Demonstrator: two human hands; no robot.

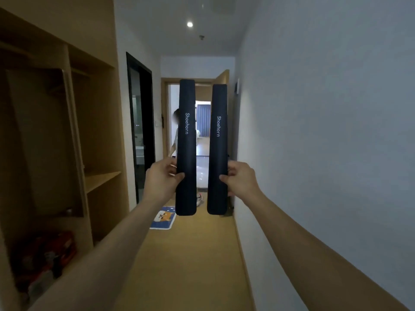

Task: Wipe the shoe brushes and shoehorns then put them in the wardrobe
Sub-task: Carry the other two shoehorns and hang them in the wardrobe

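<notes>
Along the left of the frame the wardrobe (67,135) stood open, its shelves dim. At centre, the left hand (161,182) gripped one dark shoehorn (186,144) upright, and just right of it the right hand (239,180) gripped a second shoehorn (217,149), the two apart and parallel. No cloth showed; I judged wiping or stowing came next, calling for a turn leftward.

"Shoehorn" — white lettering — runs lengthwise on the left shoehorn (186,147) and right shoehorn (217,149).
</notes>
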